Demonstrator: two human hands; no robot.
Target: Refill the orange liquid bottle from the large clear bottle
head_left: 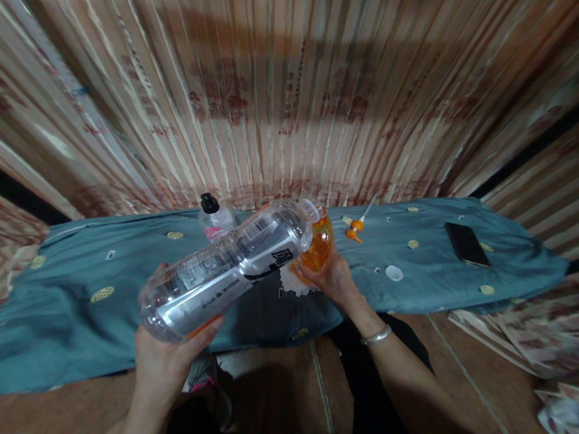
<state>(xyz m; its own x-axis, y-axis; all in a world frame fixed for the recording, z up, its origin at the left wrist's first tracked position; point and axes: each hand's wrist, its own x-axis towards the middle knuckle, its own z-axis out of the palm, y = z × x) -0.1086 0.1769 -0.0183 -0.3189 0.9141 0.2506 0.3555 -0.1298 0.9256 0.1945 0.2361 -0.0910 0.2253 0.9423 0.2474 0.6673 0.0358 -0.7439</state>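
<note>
- While a pleated curtain (258, 79) hangs along the far side, a teal cloth (72, 261) with yellow prints covers the bench from left to right.
- At the near left, the left hand (165, 364) has its grip wrapped around the base end of a large clear bottle (223, 269), thumb on the near side.
- This bottle, with a silver label and black print, lies tilted in the air above the bench, its open neck pointing right and far.
- Below the near edge, a shoe (218, 393) with pink trim shows on the floor.
- Beyond the large clear bottle, and partly hidden by it, a small clear bottle (217, 221) with a black cap stands upright near the far edge.
- Around the middle, a ragged white patch (292, 280) shows beneath the held things.
- Just right of it, an orange bottle (320, 244) is at the mouth of the large one; whether the two rims touch, I cannot tell.
- The right hand (333, 277) has its grip closed around the orange bottle's lower part; a silver bracelet (376, 335) circles that wrist.
- Farther right, an orange pump head (355, 228) lies with its pale tube pointing far and right.
- Nearer and more to the right lies a white disc (394, 273).
- At the right, a black phone (467, 244) lies flat.
</note>
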